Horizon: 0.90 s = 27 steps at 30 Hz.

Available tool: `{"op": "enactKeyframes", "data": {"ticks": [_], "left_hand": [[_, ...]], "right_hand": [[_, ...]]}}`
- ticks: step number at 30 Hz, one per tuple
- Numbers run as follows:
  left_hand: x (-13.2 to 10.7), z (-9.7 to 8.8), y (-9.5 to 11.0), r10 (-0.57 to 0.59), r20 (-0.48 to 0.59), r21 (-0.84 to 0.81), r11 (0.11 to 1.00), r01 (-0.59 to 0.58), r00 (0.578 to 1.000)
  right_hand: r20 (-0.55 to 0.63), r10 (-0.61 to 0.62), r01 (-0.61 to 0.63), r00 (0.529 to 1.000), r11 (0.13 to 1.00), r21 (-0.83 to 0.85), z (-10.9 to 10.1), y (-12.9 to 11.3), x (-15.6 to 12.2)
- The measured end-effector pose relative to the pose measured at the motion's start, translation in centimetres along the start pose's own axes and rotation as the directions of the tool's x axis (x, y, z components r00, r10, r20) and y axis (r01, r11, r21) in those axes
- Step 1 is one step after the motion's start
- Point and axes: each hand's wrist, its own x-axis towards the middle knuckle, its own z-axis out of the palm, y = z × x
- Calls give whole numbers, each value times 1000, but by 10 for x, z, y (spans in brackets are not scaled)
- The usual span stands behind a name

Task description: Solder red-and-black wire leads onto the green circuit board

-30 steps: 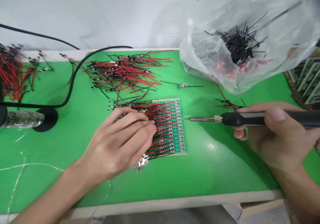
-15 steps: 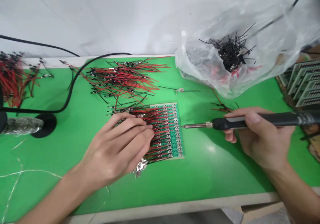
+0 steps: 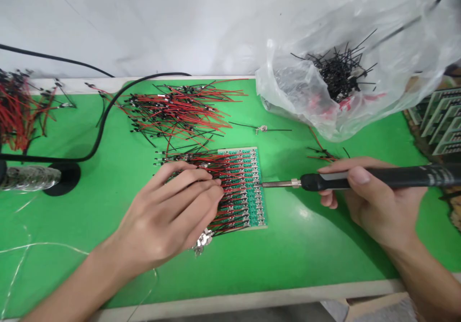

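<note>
A green circuit board [image 3: 254, 211] lies on the green mat, with rows of red and black wires [image 3: 230, 202] running across it from the left. My left hand [image 3: 169, 211] is closed over those wires, its thumb and fingertips pinched on a wire at the board's left part. The pinched ends are partly hidden under the fingers. In my right hand [image 3: 382, 202] is a soldering iron [image 3: 324, 182], held like a pen from the right. Its tip reaches the board's right edge, near the solder pads. Small silvery metal pieces [image 3: 203, 239] lie beneath my left hand.
Behind the board is a pile of red and black wires [image 3: 180, 108], with another bundle [image 3: 14, 115] far left. A plastic bag [image 3: 288, 91] of black wires stands back right, near stacked boards [image 3: 446, 120]. A solder spool [image 3: 32, 178] and a black cable [image 3: 99, 137] occupy the left.
The soldering iron has moved slightly left, bringing its tip from just beside the board onto its right edge. My left hand keeps its place on the wires.
</note>
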Motion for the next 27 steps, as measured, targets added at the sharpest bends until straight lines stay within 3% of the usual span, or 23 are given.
{"op": "enactKeyframes", "data": {"ticks": [12,22,27], "left_hand": [[0,-1,-1,18,-1,16,1000,-18,1000],[0,0,-1,23,-2,21,1000,-23,1000],[-1,0,-2,23,1,28,999,-23,1000]], "right_hand": [[23,56,-53,998,995,-87,4,-16,12],[53,17,-6,998,982,-187,8,-29,30],[32,-28,32,999,989,-141,5,-26,24]]}}
